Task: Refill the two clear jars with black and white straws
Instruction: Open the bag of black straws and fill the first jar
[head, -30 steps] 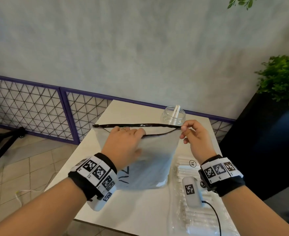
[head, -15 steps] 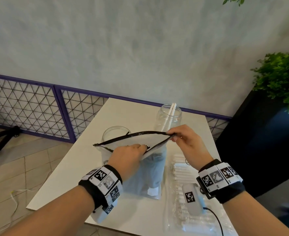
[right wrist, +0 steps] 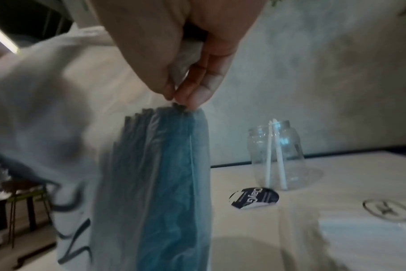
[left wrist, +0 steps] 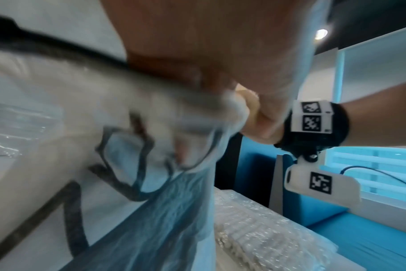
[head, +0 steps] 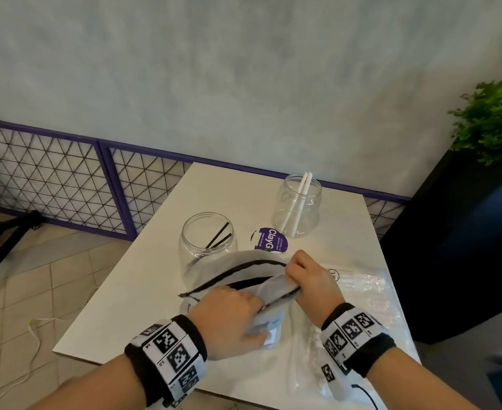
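Note:
Both hands hold a frosted zip bag [head: 252, 263] with a black zipper rim just above the white table [head: 143, 297]. Its mouth gapes open. My left hand [head: 235, 309] grips the near lip. My right hand [head: 301, 279] pinches the rim's right end [right wrist: 186, 107]. Inside the bag, black straws [right wrist: 137, 146] stand in blue wrapping. Behind it are a clear jar [head: 207, 241] with two black straws and, further right, a clear jar [head: 298, 207] with two white straws [right wrist: 275, 154].
A clear pack of white straws [head: 365, 294] lies on the table's right side, under my right wrist. A purple round sticker [head: 269, 239] sits between the jars. A dark planter [head: 465, 232] stands to the right, a wire fence [head: 51, 179] to the left.
The bag has come down from chest height toward the table and its mouth has spread open. My right hand moved in closer to the left. Both jars now show behind it.

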